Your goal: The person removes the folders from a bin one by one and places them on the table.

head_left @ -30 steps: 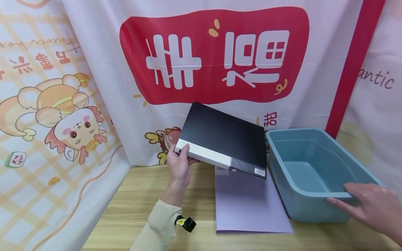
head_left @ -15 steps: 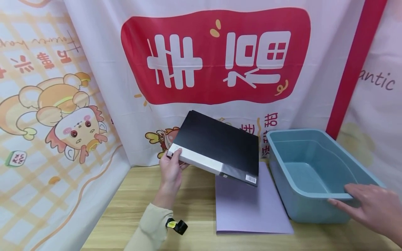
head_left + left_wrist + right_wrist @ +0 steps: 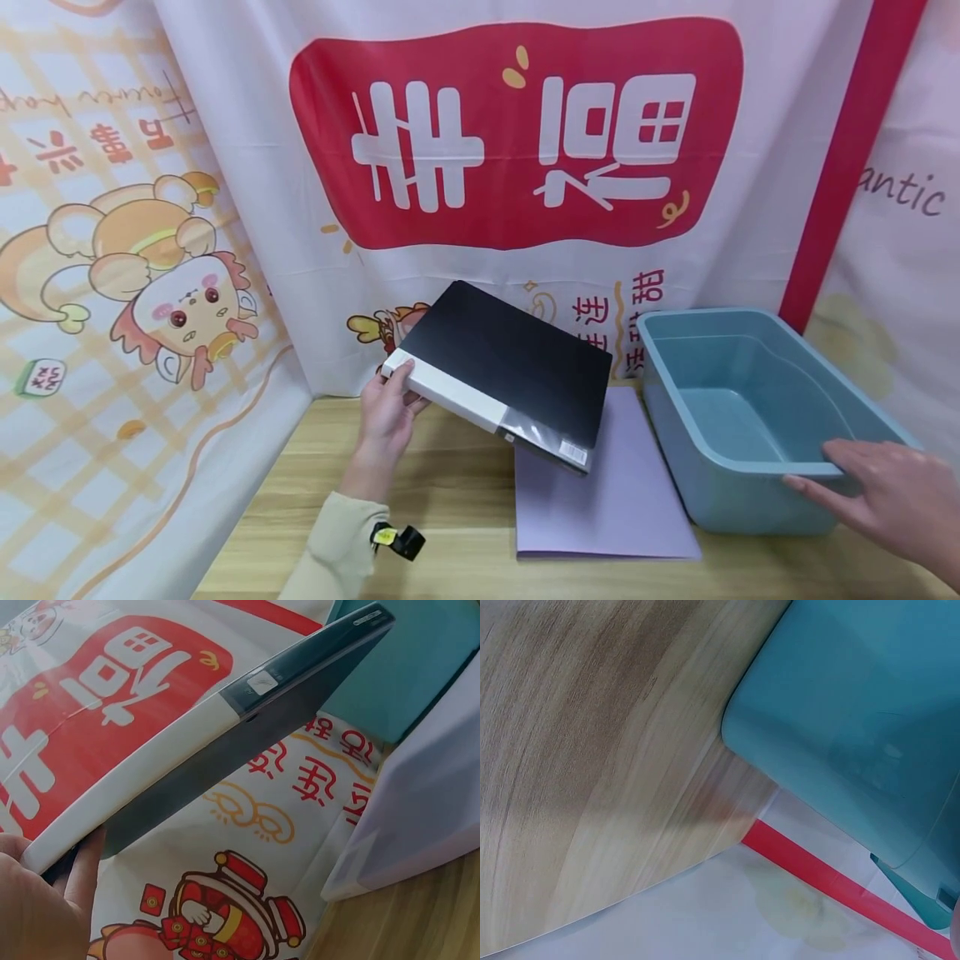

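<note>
A black file folder [image 3: 510, 358] with a white spine label is held up in the air, tilted, its right end lower. My left hand [image 3: 386, 417] grips it at the left end of the spine, thumb on top and fingers underneath. In the left wrist view, that hand [image 3: 45, 900] pinches the end of the folder's spine [image 3: 150, 761]. Below and to the right, a purple folder [image 3: 600, 508] lies flat on the table. My right hand [image 3: 892, 500] holds the near rim of a blue-green plastic bin [image 3: 757, 492], thumb outside and fingers over the edge.
The wooden table [image 3: 450, 533] meets a printed white cloth [image 3: 255, 250] at the back and sides. The bin stands at the right, close beside the purple folder. Its inside floor shows nothing in it.
My left hand has moved left and down with the black folder, so more of the purple folder shows. My right hand and the bin have not moved.
</note>
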A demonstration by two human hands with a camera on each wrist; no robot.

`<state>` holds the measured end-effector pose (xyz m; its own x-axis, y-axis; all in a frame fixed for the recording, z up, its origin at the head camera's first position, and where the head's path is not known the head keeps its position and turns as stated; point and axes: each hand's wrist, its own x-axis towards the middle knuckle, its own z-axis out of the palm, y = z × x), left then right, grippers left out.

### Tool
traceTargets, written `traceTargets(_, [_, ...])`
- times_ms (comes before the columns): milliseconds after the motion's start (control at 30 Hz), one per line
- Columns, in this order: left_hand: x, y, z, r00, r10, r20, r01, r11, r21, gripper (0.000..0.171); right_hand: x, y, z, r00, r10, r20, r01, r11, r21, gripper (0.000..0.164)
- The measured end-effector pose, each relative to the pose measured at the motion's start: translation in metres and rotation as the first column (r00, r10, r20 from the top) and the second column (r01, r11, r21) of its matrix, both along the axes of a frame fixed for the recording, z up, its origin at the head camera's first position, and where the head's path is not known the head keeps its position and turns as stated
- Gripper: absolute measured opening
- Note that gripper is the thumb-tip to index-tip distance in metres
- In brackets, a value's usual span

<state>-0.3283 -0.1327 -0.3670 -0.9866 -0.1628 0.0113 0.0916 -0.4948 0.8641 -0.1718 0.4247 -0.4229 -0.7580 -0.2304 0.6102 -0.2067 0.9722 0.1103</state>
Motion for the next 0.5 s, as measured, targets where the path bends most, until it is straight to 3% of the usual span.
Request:
traceTargets(200, [-0.003, -0.012, -0.003, 0.999, -0.027, 0.047, 0.027, 1.0, -0.014, 0.049, 0.0, -0.002, 0.001, 0.999, -0.025, 0.036, 0.025, 1.0, 0.009, 0.059])
traceTargets(500, [-0.007, -0.026, -0.005, 0.995, -0.039, 0.091, 0.044, 0.997, -0.06, 0.055, 0.0, 0.001, 0.0, 1.0, -0.003, 0.004, 0.003, 1.0, 0.002, 0.06])
